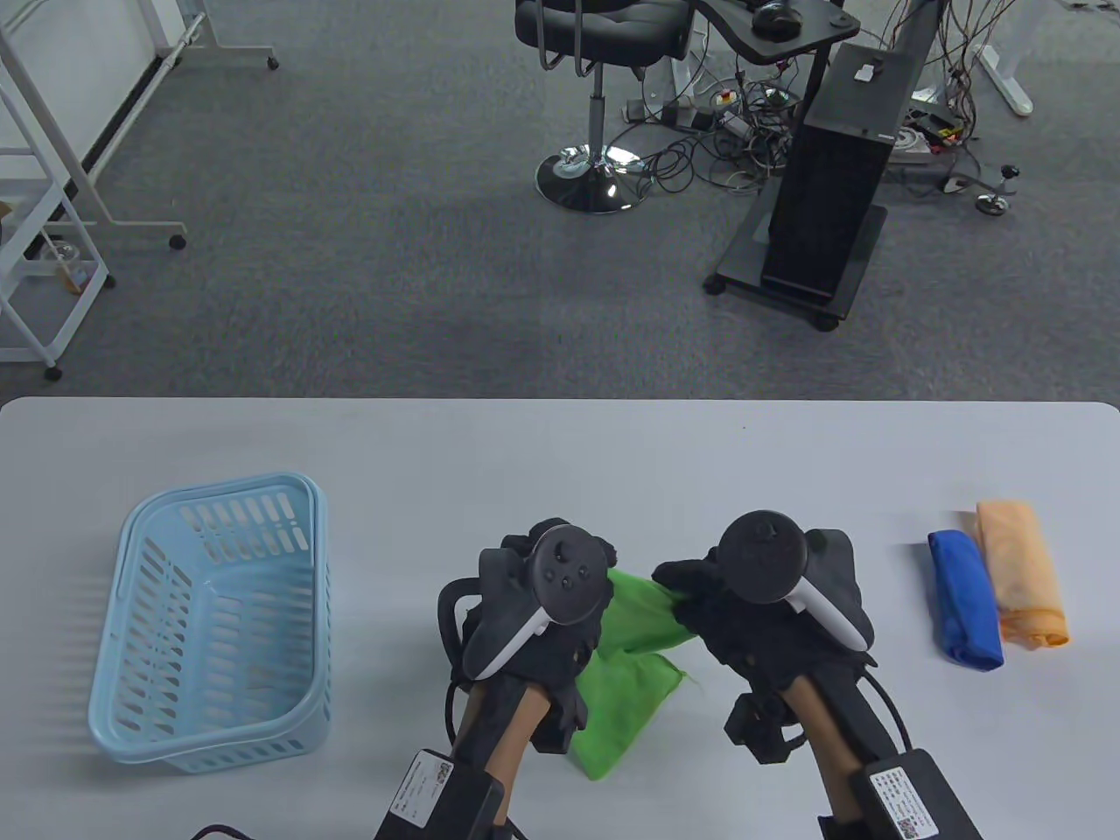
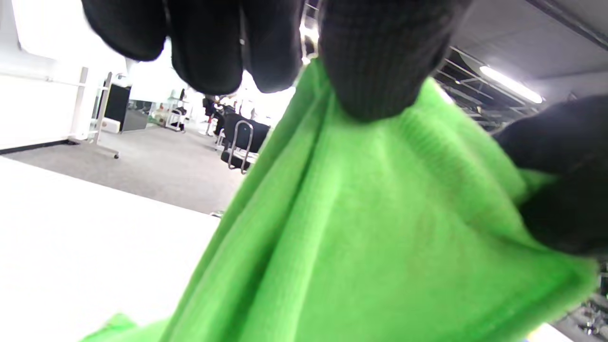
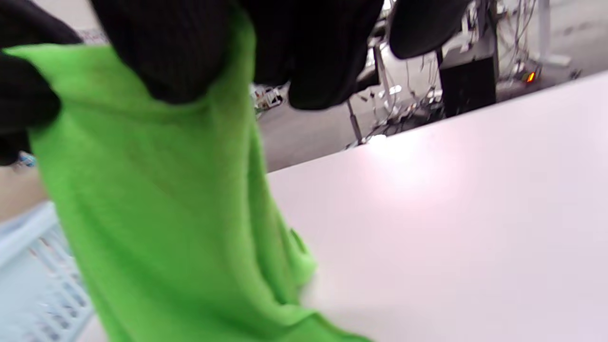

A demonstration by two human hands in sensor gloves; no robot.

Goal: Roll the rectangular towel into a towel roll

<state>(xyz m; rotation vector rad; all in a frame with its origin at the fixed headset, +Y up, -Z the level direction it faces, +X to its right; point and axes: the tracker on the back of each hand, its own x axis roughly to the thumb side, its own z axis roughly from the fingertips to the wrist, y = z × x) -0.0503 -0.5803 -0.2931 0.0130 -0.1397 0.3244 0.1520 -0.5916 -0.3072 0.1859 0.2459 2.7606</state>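
Bright green rectangular microfibre towel [image 1: 632, 658]: near the pale blue slotted plastic basket [image 1: 131, 700] on its right, upper edge pinched by left hand [image 1: 547, 604] and right hand [image 1: 761, 604], lifted taut, lower end trailing on the table, probably to spread it flat for rolling.

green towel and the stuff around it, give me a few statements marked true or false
1. Both hands grip the green towel. True: the left hand and the right hand each pinch an upper edge.
2. The green towel is already a tight roll. False: it hangs loose between the hands, its lower end on the table.
3. The light blue basket holds a towel. False: it shows nothing inside.
4. A rolled blue towel lies beside a rolled orange towel. True.
5. The basket sits right of the hands. False: it sits on the left.
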